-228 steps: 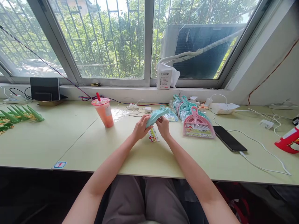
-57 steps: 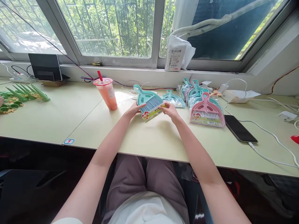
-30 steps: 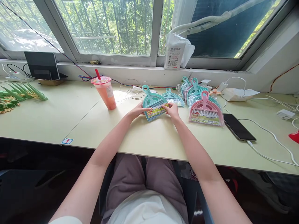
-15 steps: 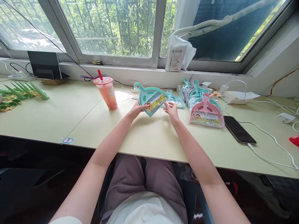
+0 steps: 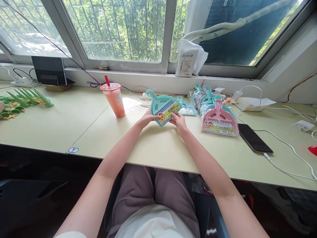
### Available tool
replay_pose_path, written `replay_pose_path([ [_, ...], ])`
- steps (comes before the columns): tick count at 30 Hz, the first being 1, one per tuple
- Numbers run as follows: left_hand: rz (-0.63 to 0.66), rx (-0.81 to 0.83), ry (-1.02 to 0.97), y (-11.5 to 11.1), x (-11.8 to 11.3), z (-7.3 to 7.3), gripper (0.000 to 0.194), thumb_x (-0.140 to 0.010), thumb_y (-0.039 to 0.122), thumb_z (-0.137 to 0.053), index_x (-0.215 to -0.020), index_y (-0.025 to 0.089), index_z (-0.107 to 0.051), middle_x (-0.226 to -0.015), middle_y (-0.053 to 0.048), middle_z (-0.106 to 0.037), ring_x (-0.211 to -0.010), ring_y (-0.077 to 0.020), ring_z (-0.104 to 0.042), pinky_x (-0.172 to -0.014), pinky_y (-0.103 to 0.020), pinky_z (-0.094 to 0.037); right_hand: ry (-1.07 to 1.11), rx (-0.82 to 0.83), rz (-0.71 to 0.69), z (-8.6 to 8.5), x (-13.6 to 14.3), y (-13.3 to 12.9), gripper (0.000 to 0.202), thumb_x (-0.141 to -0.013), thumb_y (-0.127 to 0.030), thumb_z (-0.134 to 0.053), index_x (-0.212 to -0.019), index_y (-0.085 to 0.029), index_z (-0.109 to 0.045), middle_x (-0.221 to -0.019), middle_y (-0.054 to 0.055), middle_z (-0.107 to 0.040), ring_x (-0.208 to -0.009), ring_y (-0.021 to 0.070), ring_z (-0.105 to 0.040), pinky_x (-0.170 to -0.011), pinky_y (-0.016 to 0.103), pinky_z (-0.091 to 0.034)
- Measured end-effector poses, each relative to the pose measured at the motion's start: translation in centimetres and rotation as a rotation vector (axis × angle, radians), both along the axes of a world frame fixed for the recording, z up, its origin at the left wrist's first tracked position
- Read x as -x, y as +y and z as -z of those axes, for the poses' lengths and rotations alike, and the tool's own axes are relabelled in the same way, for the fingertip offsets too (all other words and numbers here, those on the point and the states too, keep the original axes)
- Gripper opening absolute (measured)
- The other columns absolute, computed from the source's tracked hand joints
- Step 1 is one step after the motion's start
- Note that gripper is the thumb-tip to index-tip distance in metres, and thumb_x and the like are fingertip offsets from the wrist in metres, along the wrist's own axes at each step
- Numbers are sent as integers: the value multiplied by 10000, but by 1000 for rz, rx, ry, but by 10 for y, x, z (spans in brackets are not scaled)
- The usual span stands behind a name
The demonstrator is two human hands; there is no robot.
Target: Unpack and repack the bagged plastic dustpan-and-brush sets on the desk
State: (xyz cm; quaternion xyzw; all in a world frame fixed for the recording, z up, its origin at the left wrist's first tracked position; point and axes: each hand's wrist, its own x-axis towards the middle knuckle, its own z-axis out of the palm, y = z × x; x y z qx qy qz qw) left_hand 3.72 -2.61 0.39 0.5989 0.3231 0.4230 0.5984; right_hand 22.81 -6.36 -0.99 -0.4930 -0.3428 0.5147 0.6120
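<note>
A teal dustpan and brush set (image 5: 162,103) with a yellow-green label is held tilted above the table, its handle pointing up and left. My left hand (image 5: 148,118) grips its left edge, thumb on the front. My right hand (image 5: 179,123) pinches the lower right side near the label's end. Just behind it another teal dustpan set (image 5: 187,107) lies on the table. To the right, a pink dustpan set (image 5: 219,120) in clear wrap stands in front of several wrapped teal sets (image 5: 207,96).
A cup with a pink drink (image 5: 114,100) and red straw stands left of my hands. A black phone (image 5: 255,138) with a white cable lies at right. Green plastic pieces (image 5: 27,99) and a tablet on a stand (image 5: 49,71) are at far left. The table's front edge (image 5: 160,167) is near my lap.
My right hand has closed in on the dustpan set and now grips its right side. The set has shifted slightly right and is turned a little.
</note>
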Motion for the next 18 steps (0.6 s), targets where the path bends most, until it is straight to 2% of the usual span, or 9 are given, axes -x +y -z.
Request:
replay_pose_path([
  [4,17,-14,5,-1,-1,-1,731,-515,333,-936,-1141,195,-586,-1159,-106,-702,-1100,-322,-669,-901,-450,-557,-1,6,9,1,0,-1,167,-855,-296,-739,-911,-204,-611,-902,34,-744,-704,140,-720,-757,302,-651],
  [13,-36,2,-21,1,-2,1,739,-509,328,-931,-1151,198,-588,-1154,-105,-716,-1115,-336,-671,-921,-480,-555,10,-33,-63,3,-4,3,296,-833,-452,-769,-971,-217,-653,-961,43,-760,-794,155,-741,-793,292,-642],
  [18,-60,-8,-23,3,-1,4,756,-506,352,-939,-1154,199,-581,-1145,-110,-721,-1106,-341,-672,-927,-500,-549,9,-34,-111,-1,-3,1,240,-814,-330,-801,-982,-217,-673,-951,23,-766,-773,142,-739,-813,295,-637],
])
